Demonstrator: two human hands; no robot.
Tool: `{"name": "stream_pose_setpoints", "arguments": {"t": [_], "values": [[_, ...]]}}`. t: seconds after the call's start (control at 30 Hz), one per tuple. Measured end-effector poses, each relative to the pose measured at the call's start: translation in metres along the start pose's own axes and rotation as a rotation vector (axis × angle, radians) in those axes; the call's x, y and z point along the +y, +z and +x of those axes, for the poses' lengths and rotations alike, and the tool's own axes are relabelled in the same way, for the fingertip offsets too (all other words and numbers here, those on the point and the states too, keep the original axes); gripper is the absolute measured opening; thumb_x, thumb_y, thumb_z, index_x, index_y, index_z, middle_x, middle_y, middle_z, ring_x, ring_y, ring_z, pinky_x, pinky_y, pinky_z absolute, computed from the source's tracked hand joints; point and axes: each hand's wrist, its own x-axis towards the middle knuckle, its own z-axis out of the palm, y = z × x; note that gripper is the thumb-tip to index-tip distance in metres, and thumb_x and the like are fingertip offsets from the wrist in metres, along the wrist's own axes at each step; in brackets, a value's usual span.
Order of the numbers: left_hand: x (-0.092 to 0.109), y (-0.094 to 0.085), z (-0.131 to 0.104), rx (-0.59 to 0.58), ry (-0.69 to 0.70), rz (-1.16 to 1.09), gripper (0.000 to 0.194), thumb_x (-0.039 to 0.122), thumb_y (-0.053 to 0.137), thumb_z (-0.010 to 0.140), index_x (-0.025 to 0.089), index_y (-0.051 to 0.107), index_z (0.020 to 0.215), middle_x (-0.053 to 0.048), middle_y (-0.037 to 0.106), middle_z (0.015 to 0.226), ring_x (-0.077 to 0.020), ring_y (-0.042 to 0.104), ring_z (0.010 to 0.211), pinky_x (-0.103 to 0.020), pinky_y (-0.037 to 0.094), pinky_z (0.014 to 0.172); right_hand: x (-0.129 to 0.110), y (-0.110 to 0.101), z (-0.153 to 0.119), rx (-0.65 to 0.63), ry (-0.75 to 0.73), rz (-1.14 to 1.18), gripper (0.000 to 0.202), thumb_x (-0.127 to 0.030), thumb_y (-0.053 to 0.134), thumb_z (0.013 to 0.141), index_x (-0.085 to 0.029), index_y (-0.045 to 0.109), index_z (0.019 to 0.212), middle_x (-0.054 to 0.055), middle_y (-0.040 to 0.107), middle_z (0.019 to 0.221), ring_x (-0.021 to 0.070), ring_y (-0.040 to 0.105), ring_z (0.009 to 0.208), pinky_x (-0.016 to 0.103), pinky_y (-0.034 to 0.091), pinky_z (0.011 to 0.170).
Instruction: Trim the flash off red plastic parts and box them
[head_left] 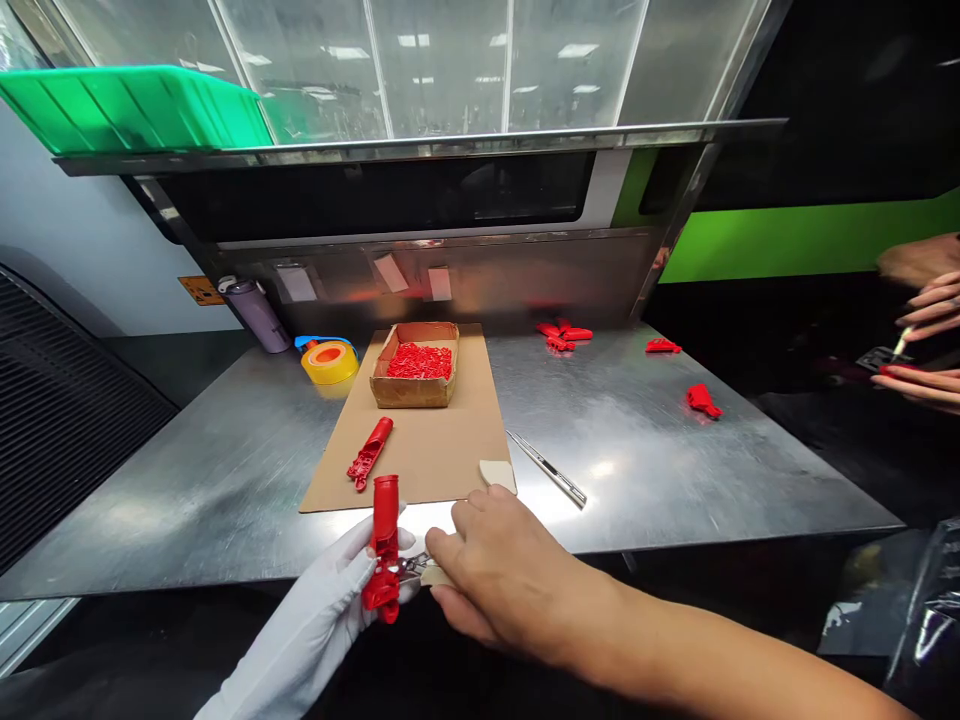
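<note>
In my left hand (349, 575), which wears a white glove, a red plastic part (385, 530) is gripped upright in front of the table edge. It has a round tube at the top and an uneven, moulded lower end. My bare right hand (499, 560) is closed around pliers (433, 576) with cream-coloured handles. Their metal jaws meet the right side of the red part's lower half; the exact contact is hidden by fingers. A similar red part (370, 453) lies on a cardboard sheet (427, 450) just beyond my left hand.
On the cardboard stands a box (411, 393) of small red pieces. Silver tweezers (547, 468) lie to the right. Yellow tape (328, 362) and a purple bottle (259, 316) stand at left. More red parts (562, 333) lie at back right. Another person's hands (934, 320) work at far right.
</note>
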Motion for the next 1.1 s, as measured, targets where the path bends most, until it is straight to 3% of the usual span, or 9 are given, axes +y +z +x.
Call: {"name": "stream_pose_setpoints", "arguments": {"t": [0.13,0.23,0.33,0.4,0.53,0.67,0.8,0.9,1.1], "values": [[0.0,-0.005,-0.003,0.017,-0.021,-0.071,0.035,0.036,0.073,0.081,0.024,0.072,0.114,-0.008,0.071,0.117,-0.0343,0.061,0.115,-0.047,0.05,0.099,0.025,0.007,-0.009,0.143,0.166,0.17,0.019,-0.027,0.075,0.086,-0.019,0.065,0.099,0.004,0.057,0.087,0.0233,0.052,0.078,0.033,0.036,0.069],[0.001,-0.01,-0.007,0.035,-0.067,-0.132,0.036,0.037,0.075,0.079,0.021,0.073,0.111,-0.009,0.071,0.116,-0.0331,0.063,0.111,-0.048,0.05,0.101,0.055,0.017,-0.017,0.214,0.347,0.176,0.022,-0.024,0.071,0.09,-0.019,0.065,0.11,0.003,0.06,0.091,0.0222,0.055,0.085,0.032,0.035,0.074],[-0.002,-0.017,-0.008,0.052,-0.121,-0.19,0.041,0.038,0.071,0.083,0.018,0.068,0.118,-0.012,0.069,0.117,-0.0315,0.065,0.106,-0.05,0.051,0.099,0.092,0.032,-0.026,0.162,0.585,0.062,0.02,-0.028,0.064,0.097,-0.019,0.064,0.116,0.006,0.061,0.101,0.0244,0.055,0.097,0.033,0.035,0.082],[-0.006,-0.02,-0.006,0.066,-0.132,-0.2,0.043,0.04,0.068,0.084,0.02,0.064,0.123,-0.01,0.07,0.108,-0.0275,0.066,0.093,-0.048,0.055,0.091,0.115,0.044,-0.034,0.128,0.712,-0.012,0.02,-0.029,0.062,0.1,-0.017,0.064,0.116,0.009,0.061,0.103,0.0274,0.054,0.101,0.037,0.035,0.086],[-0.016,-0.019,-0.004,0.054,-0.148,-0.145,0.032,0.04,0.064,0.087,0.025,0.064,0.115,-0.002,0.064,0.081,-0.0184,0.059,0.072,-0.035,0.054,0.072,0.142,0.064,-0.048,0.092,0.805,-0.089,0.025,-0.027,0.064,0.099,-0.012,0.062,0.118,0.014,0.059,0.11,0.0322,0.05,0.108,0.048,0.03,0.097],[-0.024,-0.015,0.0,-0.061,-0.094,-0.049,0.026,0.046,0.064,0.086,0.022,0.066,0.095,0.0,0.06,0.078,-0.0153,0.056,0.069,-0.03,0.049,0.071,0.137,0.07,-0.048,0.109,0.782,-0.13,0.034,-0.026,0.064,0.099,-0.01,0.056,0.128,0.019,0.046,0.132,0.0342,0.039,0.124,0.048,0.027,0.103],[-0.033,-0.015,0.011,-0.113,0.024,0.149,0.036,0.053,0.074,0.075,0.02,0.061,0.081,0.0,0.059,0.074,-0.015,0.054,0.065,-0.029,0.044,0.066,0.12,0.07,-0.034,0.091,0.679,-0.105,0.013,-0.021,0.059,0.102,-0.015,0.064,0.113,0.012,0.057,0.111,0.0271,0.052,0.104,0.034,0.04,0.087],[-0.04,-0.017,0.014,-0.113,0.12,0.303,0.047,0.06,0.079,0.064,0.019,0.055,0.068,-0.001,0.056,0.064,-0.0148,0.048,0.058,-0.028,0.036,0.058,0.114,0.074,-0.023,0.059,0.641,-0.09,0.004,-0.012,0.062,0.098,-0.014,0.065,0.097,0.009,0.059,0.098,0.0265,0.054,0.096,0.031,0.041,0.079],[-0.044,-0.017,-0.005,-0.069,0.204,0.479,0.042,0.053,0.072,0.075,0.02,0.048,0.065,0.0,0.046,0.067,-0.0158,0.04,0.065,-0.029,0.032,0.062,0.112,0.081,-0.017,0.068,0.655,-0.06,0.011,-0.002,0.057,0.093,-0.011,0.063,0.093,0.012,0.059,0.094,0.0269,0.056,0.091,0.03,0.039,0.073]]}}
